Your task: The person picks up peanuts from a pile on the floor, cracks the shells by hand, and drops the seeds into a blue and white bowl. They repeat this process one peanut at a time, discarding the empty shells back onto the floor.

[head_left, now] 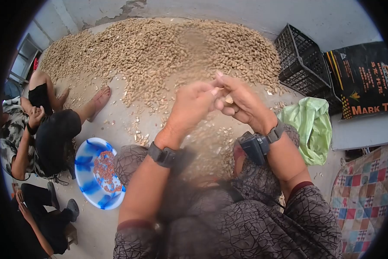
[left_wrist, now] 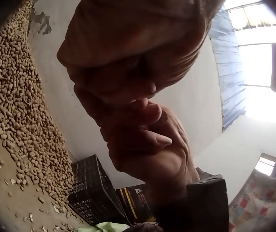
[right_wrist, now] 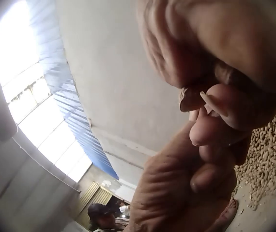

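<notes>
My left hand (head_left: 193,103) and right hand (head_left: 245,101) meet in front of me, fingertips together, over the floor before the peanut heap (head_left: 159,52). A pale peanut (head_left: 229,99) shows among the curled fingers of the right hand in the head view. From the right wrist, a piece of peanut shell (right_wrist: 191,99) pokes out beside a thumbnail, with the left hand (right_wrist: 186,179) just below. In the left wrist view both hands are dark and their fingers hide what they pinch. A blue and white basin (head_left: 83,172) with reddish shelled peanuts (head_left: 105,168) stands left of my knee.
Black plastic crates (head_left: 304,60) and a black printed sack (head_left: 362,82) stand at the right, behind a light green bag (head_left: 308,129). Patchwork cloth (head_left: 366,194) hangs at lower right. Two seated people are on the left, one's bare foot (head_left: 99,103) near the heap. Shells litter the floor.
</notes>
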`<act>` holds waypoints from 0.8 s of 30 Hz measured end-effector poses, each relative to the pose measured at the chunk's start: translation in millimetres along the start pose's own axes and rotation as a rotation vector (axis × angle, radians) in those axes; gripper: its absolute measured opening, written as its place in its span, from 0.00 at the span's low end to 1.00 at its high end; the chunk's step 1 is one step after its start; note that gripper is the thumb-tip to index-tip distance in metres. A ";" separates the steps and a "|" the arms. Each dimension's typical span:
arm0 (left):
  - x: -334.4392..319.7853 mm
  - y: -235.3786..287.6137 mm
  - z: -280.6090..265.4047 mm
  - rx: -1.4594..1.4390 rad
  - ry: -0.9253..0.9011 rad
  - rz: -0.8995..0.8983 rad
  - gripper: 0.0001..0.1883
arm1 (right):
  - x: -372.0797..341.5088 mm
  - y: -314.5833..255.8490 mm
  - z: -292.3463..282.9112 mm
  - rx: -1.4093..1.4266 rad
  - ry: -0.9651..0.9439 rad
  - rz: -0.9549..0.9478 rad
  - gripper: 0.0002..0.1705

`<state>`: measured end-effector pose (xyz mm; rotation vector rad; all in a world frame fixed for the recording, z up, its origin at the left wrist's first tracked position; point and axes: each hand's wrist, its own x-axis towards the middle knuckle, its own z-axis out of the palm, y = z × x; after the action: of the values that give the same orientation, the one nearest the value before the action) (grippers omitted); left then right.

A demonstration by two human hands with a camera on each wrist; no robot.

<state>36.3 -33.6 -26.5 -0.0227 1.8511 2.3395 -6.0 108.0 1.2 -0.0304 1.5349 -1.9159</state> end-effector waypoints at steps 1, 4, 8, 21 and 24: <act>1.3 -2.5 -1.8 0.001 0.002 0.002 0.09 | -1.7 -3.4 0.5 0.085 -0.024 0.001 0.16; 4.4 -5.2 -6.2 -0.187 0.045 -0.026 0.10 | 0.5 -6.0 -7.2 0.147 -0.118 -0.069 0.15; 1.6 -0.3 -5.5 -0.418 0.094 -0.070 0.12 | -5.9 -7.7 -2.2 -0.010 -0.056 -0.149 0.16; 0.4 5.2 -7.9 -0.564 -0.047 -0.039 0.11 | -4.0 -0.9 4.5 -0.406 0.145 -0.567 0.08; -3.2 15.2 -2.8 -0.481 -0.029 0.004 0.10 | -8.3 -10.5 4.5 -0.378 0.120 -0.531 0.10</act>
<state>37.2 -40.0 -12.2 -0.0418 1.2349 2.7082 -2.8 109.2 14.9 -0.5452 2.1107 -2.0049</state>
